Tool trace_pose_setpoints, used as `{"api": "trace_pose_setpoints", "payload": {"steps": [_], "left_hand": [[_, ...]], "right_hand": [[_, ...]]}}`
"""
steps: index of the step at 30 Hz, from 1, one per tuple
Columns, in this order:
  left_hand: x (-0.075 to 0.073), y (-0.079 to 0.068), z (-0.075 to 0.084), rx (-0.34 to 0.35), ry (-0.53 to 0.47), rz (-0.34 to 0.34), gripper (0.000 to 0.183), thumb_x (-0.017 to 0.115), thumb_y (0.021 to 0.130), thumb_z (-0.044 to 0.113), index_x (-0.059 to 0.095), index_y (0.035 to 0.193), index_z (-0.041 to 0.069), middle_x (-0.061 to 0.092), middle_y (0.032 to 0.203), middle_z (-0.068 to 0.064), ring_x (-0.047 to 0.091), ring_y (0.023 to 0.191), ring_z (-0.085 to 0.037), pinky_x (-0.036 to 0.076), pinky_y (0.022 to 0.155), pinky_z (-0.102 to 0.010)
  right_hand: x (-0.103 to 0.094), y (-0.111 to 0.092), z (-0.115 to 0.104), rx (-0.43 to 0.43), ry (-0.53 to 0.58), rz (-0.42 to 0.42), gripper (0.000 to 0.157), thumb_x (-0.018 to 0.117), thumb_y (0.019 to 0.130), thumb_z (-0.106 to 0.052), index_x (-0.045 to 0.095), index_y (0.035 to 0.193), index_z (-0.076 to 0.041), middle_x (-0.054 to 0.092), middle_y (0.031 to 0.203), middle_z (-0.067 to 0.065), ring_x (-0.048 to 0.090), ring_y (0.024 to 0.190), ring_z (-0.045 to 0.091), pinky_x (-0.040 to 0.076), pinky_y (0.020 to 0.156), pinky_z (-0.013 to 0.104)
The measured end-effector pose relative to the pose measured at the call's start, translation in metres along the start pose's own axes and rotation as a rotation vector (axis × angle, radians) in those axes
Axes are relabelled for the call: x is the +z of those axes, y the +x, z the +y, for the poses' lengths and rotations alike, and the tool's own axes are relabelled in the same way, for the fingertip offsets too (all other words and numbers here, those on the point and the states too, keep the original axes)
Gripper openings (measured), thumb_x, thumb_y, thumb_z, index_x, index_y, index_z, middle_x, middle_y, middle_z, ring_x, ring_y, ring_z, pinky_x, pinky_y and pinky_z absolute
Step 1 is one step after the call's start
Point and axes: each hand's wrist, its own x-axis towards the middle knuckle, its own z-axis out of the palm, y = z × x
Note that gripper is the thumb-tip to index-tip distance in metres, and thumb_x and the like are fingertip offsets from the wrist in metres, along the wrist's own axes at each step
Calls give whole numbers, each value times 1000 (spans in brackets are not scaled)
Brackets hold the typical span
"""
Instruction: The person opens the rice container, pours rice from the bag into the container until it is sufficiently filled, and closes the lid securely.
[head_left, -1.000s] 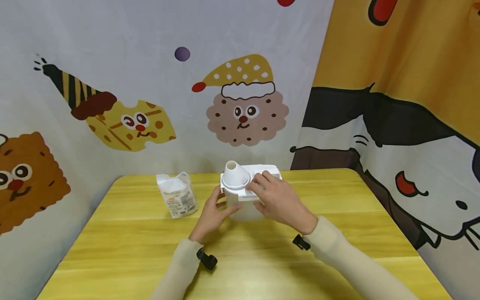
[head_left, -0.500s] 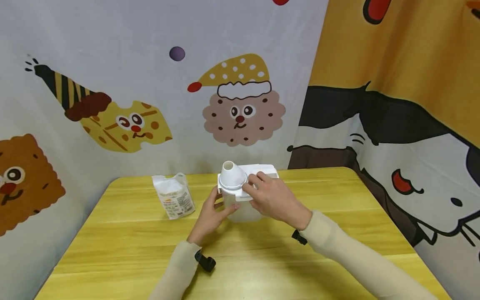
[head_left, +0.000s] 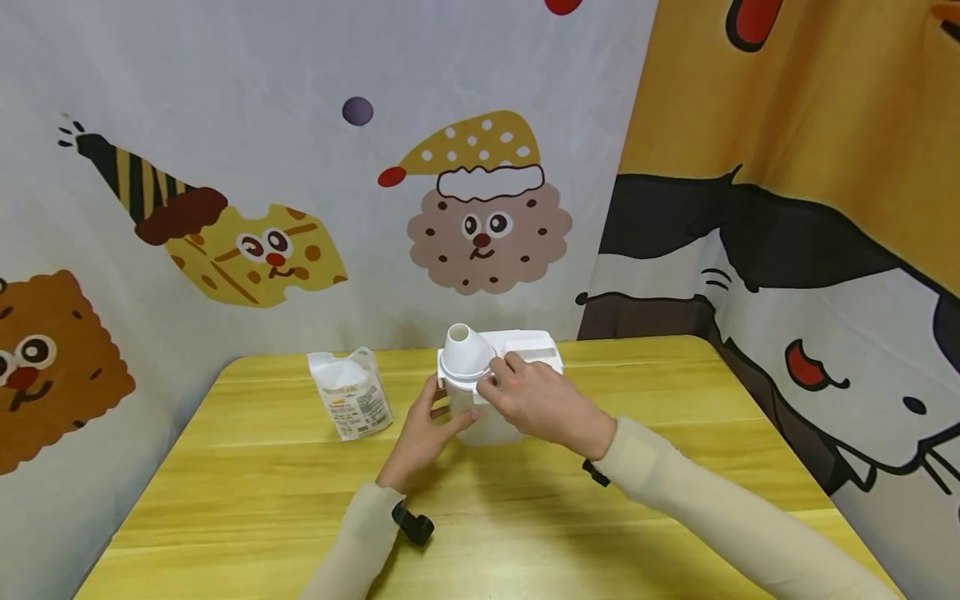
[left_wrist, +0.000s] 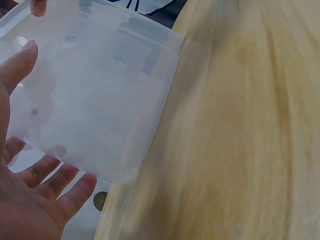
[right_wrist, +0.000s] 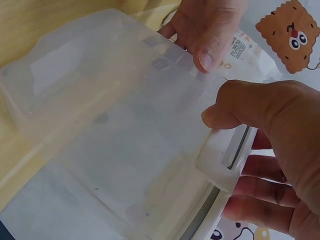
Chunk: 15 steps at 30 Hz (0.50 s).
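Cloudy box [head_left: 491, 428] held in left hand [head_left: 422, 432] with fingers spread, white lid [head_left: 517, 337] pinched at its edge by right hand [head_left: 546, 406], white bag [head_left: 351, 398] near left hand.

On the table [head_left: 480, 533], the box [head_left: 491, 427] stands near the back edge, with a cone [head_left: 466, 354] on the left of its lid [head_left: 525, 337], the left hand [head_left: 422, 431] at its left side, the right hand [head_left: 551, 406] at the lid's front, a bag [head_left: 351, 397] further left, and a cloth [head_left: 337, 183] behind.
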Motion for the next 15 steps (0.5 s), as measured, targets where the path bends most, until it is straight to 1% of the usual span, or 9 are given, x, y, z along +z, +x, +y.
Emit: {"api": "trace_pose_setpoints", "payload": {"steps": [3, 5, 9, 11, 13, 15], "left_hand": [[0, 0, -1, -4, 1, 2, 76, 81, 89, 36, 38, 152, 38, 48, 153, 2, 48, 140, -29, 45, 116, -53], [0, 0, -2, -8, 4, 2, 76, 81, 89, 35, 38, 152, 37, 48, 153, 2, 48, 140, -29, 45, 116, -53], [1, 2, -2, -23, 9, 9, 77, 81, 90, 30, 37, 153, 34, 47, 155, -1, 48, 141, -30, 45, 116, -53], [2, 2, -1, -34, 10, 14, 78, 81, 90, 27, 36, 155, 32, 46, 156, -3, 47, 141, -32, 44, 117, -54], [2, 0, 6, -43, 6, 19, 78, 81, 91, 24, 36, 155, 28, 45, 156, -6, 46, 142, -34, 43, 117, -56], [2, -4, 15, -33, 7, 19, 78, 80, 91, 24, 36, 156, 25, 45, 156, -9, 47, 141, -36, 43, 116, -57]], "right_hand": [[-1, 1, -1, -16, -17, -18, 4, 67, 97, -10, 63, 97, -11, 66, 97, 9, 60, 76, 20, 49, 47, 23], [-1, 1, -2, -28, -34, -32, 3, 64, 99, -10, 64, 97, -11, 66, 96, 10, 60, 76, 20, 49, 47, 22], [-1, 1, -4, -46, -72, -43, 4, 64, 99, -10, 65, 95, -10, 66, 93, 9, 60, 76, 19, 48, 47, 20], [-2, 2, -4, -55, -88, -41, 3, 68, 97, -10, 65, 94, -9, 66, 92, 9, 60, 75, 18, 48, 47, 20], [-2, 2, -4, -65, -104, -43, 5, 70, 95, -10, 66, 94, -9, 66, 90, 9, 61, 74, 18, 48, 47, 19], [-2, 2, -5, -73, -116, -39, 8, 74, 93, -11, 66, 94, -8, 65, 89, 9, 61, 73, 18, 50, 47, 20]]}}
